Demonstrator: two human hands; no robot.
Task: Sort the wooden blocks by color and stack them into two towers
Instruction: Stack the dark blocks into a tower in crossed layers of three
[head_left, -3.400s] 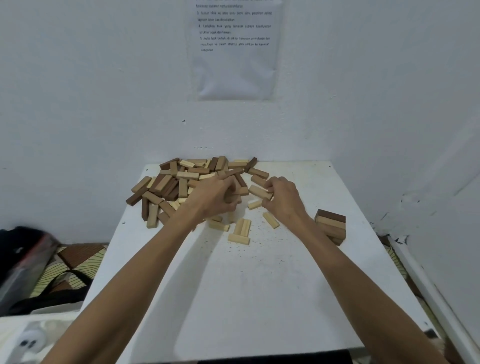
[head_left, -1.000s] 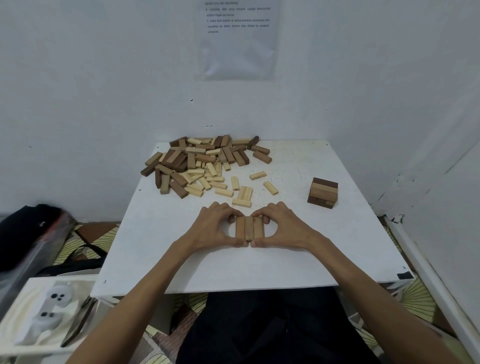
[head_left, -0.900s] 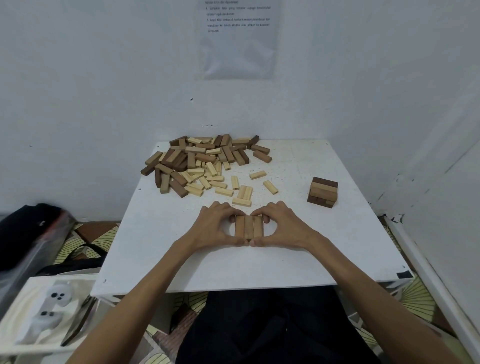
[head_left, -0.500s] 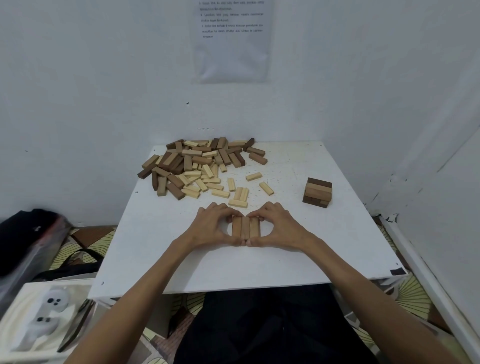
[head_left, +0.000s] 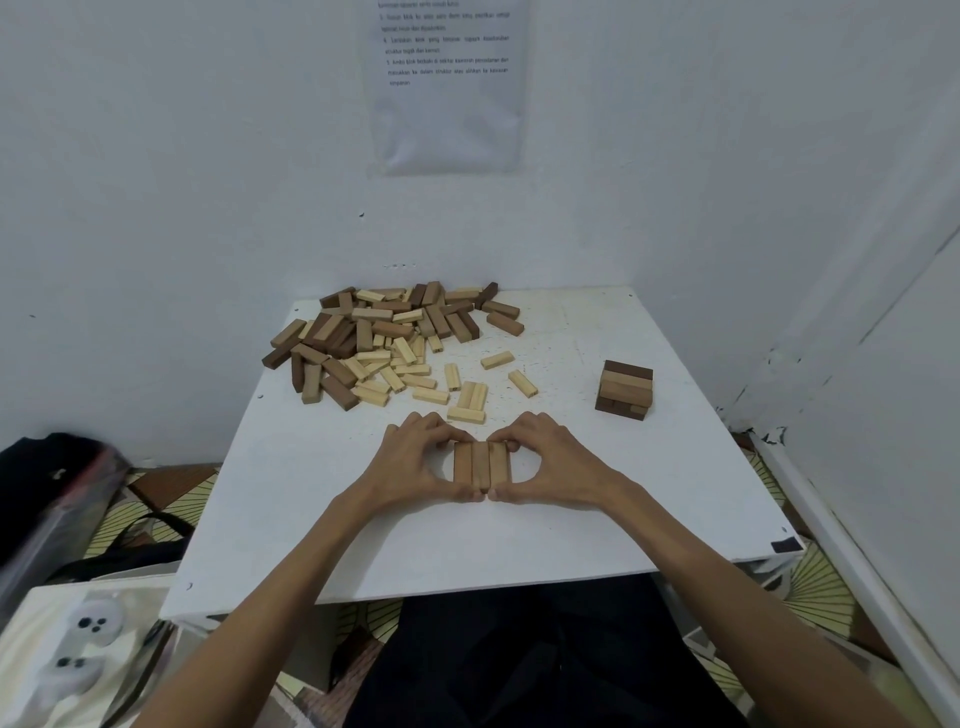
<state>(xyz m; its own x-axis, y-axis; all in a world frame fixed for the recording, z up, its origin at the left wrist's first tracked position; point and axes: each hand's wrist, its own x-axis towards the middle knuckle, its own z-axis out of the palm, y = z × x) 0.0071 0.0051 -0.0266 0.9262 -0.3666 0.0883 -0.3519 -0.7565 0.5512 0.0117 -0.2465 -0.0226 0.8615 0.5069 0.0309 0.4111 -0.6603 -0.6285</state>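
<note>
1. Centrally, on the near half of the white tabletop, a row of three blocks lies flat. The blocks are tan-brown and touch along their long sides, with their ends pointing toward and away from the person.
2. The left hand cups the left side of the row. Its fingers are curled over the far end and its thumb is set against the near end.
3. The right hand mirrors it on the right side, with fingers bent round the far end and the thumb at the near end. The two thumb tips almost meet in front of the blocks.
4. Both hands thus pinch the row between thumb and fingers, and both forearms reach in from the bottom edge.
5. A pile of mixed blocks, dark brown, mid-brown and pale, sprawls across the far left part of the tabletop.
6. Several loose pale blocks lie scattered between the pile and the hands. The nearest one lies just beyond the fingertips.
7. A small brown stack stands toward the right edge, well apart from the hands. It is several layers high and its top layer is dark.
8. A printed sheet hangs on the white wall behind; its text is too small to read.
9. A dark bag lies on the floor to the left of the tabletop.
</note>
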